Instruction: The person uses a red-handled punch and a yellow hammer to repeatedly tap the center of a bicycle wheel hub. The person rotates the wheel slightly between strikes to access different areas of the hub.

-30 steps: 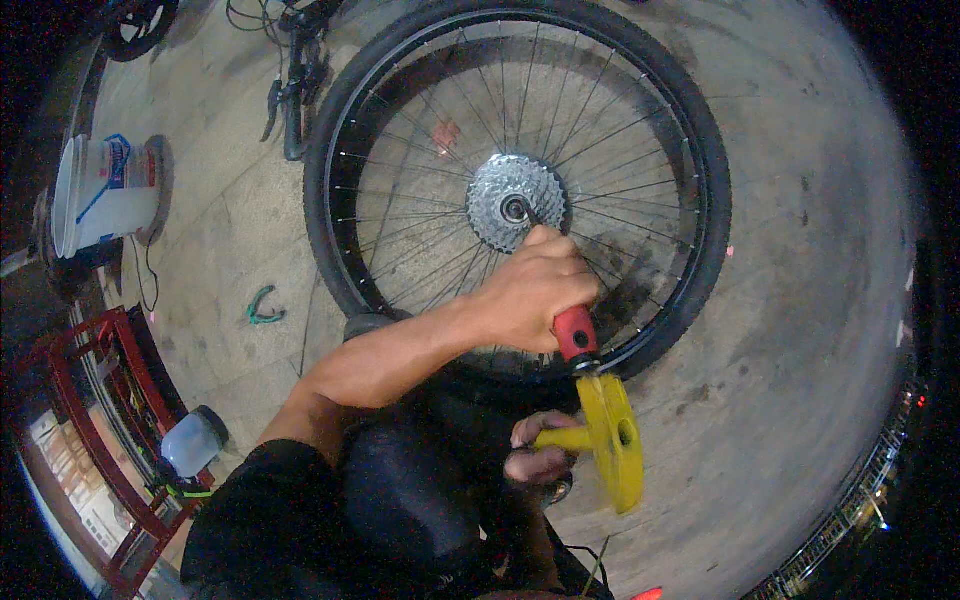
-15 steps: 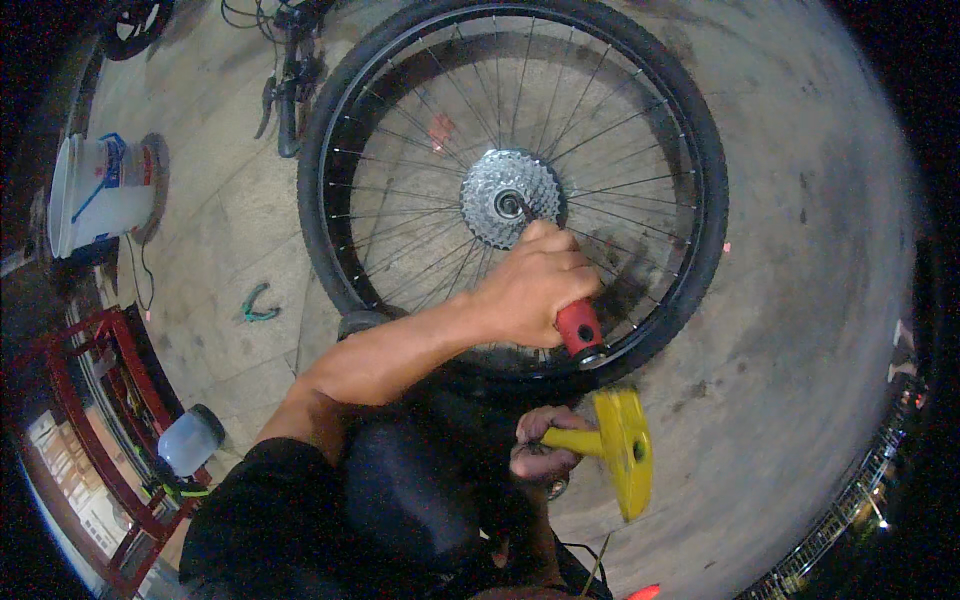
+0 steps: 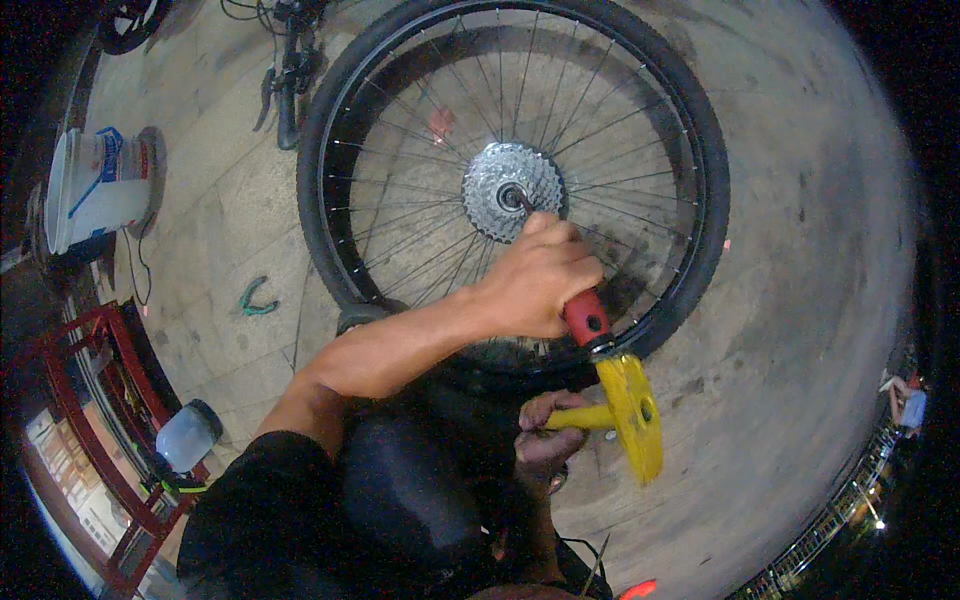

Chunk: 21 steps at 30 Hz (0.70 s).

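Note:
A bicycle wheel (image 3: 712, 190) with a black tyre lies flat, its silver cassette (image 3: 490, 185) facing up. My left hand (image 3: 540, 275) is wrapped round a red-handled screwdriver (image 3: 584, 312), held at a slant. The screwdriver's dark shaft reaches to the hub (image 3: 511, 197) at the cassette's centre; I cannot make out exactly where the tip rests. Below it, my right hand (image 3: 550, 430) grips the short handle of a yellow hammer (image 3: 633, 415). The hammer's head is at the butt end of the screwdriver, touching it or very nearly so.
On the paved floor at left lie green-handled pliers (image 3: 260, 297). A white bucket (image 3: 105, 190) stands beyond them, beside a bicycle handlebar (image 3: 287, 100) at the top. A red metal frame (image 3: 90, 390) and a bluish container (image 3: 188, 436) are at the lower left.
The hammer in my right hand has moved up to the end of the screwdriver. My left hand and the screwdriver stay nearly in place.

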Each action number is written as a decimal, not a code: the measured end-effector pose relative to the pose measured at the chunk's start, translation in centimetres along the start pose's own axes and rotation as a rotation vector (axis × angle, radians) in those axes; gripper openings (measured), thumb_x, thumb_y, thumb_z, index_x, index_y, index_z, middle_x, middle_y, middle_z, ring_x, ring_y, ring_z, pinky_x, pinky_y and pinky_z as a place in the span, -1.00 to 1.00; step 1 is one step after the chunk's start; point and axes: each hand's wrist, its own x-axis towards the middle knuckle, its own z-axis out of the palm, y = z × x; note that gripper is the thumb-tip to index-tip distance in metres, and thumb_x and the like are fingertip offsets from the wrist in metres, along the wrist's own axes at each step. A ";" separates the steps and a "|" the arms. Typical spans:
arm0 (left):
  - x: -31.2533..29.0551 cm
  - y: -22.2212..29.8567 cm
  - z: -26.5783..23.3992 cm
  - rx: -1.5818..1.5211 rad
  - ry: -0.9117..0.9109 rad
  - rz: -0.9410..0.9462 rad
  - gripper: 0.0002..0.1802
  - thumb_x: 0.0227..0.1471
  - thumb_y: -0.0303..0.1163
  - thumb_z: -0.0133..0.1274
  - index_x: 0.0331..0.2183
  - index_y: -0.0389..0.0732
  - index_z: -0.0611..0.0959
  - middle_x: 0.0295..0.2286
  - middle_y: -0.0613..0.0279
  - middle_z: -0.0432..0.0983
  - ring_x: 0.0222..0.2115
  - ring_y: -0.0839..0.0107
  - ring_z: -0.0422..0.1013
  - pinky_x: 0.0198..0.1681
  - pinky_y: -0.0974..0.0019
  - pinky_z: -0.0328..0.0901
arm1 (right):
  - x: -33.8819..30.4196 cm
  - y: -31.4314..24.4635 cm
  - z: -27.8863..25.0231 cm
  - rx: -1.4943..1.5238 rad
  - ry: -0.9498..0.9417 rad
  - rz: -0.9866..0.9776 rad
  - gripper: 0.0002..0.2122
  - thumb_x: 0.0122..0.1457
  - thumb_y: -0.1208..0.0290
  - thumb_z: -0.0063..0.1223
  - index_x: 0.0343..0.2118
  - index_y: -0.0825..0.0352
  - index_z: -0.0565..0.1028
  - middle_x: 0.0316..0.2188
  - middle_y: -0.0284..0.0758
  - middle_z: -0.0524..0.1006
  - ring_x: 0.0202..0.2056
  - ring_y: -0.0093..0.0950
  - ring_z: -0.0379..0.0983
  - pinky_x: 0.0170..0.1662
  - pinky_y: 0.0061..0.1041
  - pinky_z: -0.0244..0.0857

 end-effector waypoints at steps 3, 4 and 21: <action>-0.1 0.2 -0.1 -0.035 -0.003 -0.002 -0.67 -0.52 -0.32 0.23 -0.53 -0.10 0.50 -0.50 0.24 0.42 -0.30 0.18 0.32 -0.18 0.10 0.13 | 0.4 -0.4 0.6 -0.085 0.017 -0.012 -0.46 0.23 -0.26 -0.30 -0.28 0.27 0.22 -0.62 -0.40 0.24 -0.68 -0.58 0.14 -0.64 -0.64 0.11; -0.1 0.1 0.0 -0.028 0.009 0.007 -0.67 -0.52 -0.32 0.23 -0.53 -0.10 0.50 -0.49 0.24 0.42 -0.30 0.18 0.32 -0.18 0.10 0.13 | 0.4 -0.7 1.0 -0.097 0.058 -0.040 -0.46 0.23 -0.26 -0.30 -0.28 0.26 0.22 -0.62 -0.40 0.24 -0.69 -0.58 0.14 -0.64 -0.64 0.11; -1.0 -0.8 1.3 -0.055 0.107 0.107 -0.64 -0.51 -0.23 0.20 -0.52 -0.11 0.49 -0.51 0.24 0.39 -0.36 0.19 0.29 -0.20 0.12 0.12 | -0.3 -0.7 1.7 0.024 0.046 -0.083 -0.52 0.22 -0.17 -0.17 -0.30 0.27 0.30 -0.65 -0.38 0.28 -0.70 -0.54 0.19 -0.64 -0.63 0.12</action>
